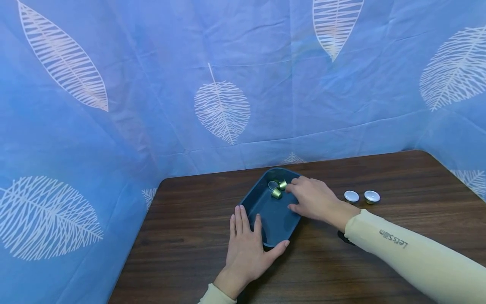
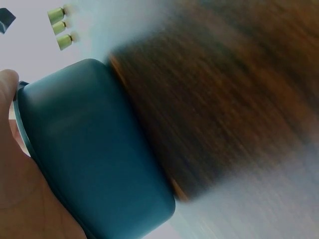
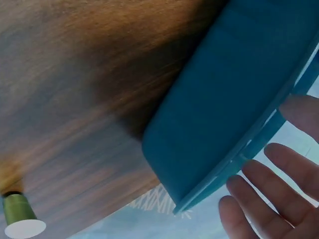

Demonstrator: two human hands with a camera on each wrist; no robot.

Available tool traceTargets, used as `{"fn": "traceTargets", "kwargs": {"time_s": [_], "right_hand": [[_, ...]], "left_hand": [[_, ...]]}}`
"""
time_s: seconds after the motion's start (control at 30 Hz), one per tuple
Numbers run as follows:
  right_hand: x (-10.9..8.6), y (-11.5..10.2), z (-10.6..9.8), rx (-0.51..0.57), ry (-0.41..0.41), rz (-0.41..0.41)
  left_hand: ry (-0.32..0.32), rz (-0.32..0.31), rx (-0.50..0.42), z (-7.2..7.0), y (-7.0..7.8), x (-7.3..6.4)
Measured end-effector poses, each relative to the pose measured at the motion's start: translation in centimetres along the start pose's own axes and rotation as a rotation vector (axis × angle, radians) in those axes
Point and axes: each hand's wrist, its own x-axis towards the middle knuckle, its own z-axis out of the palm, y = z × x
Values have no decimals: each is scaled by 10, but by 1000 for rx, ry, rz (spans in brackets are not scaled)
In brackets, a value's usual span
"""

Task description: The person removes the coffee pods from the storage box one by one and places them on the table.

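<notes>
A dark teal tray [image 1: 279,219] lies slantwise on the table. Inside, near its far end, are three small green coffee capsules [image 1: 276,193]. My left hand [image 1: 247,253] rests against the near-left corner with straight, spread fingers; its thumb lies along the near rim, also visible in the left wrist view. My right hand [image 1: 313,196] reaches over the right rim, fingers above the tray beside the capsules. In the right wrist view its fingers [image 3: 271,204] are spread and loosely bent, with nothing seen between them. The fingertips' contact with the capsules cannot be made out.
Two white-lidded green capsules [image 1: 372,196] stand on the table right of the tray. The left wrist view shows three green capsules [image 2: 64,41] beyond the tray. A brown wooden table [image 1: 182,228] extends around it, backed by a blue leaf-print cloth [image 1: 159,84].
</notes>
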Motion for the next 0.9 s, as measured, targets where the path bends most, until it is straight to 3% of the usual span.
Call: {"fn": "traceTargets", "kwargs": {"time_s": [0.47,0.9], "right_hand": [[16,4,-9,6,-204,6],[23,-4,-7,-6,-231,21]], "left_hand": [[-1,-1,-4,0,1,0],[2,-4,3,1,1,0]]}}
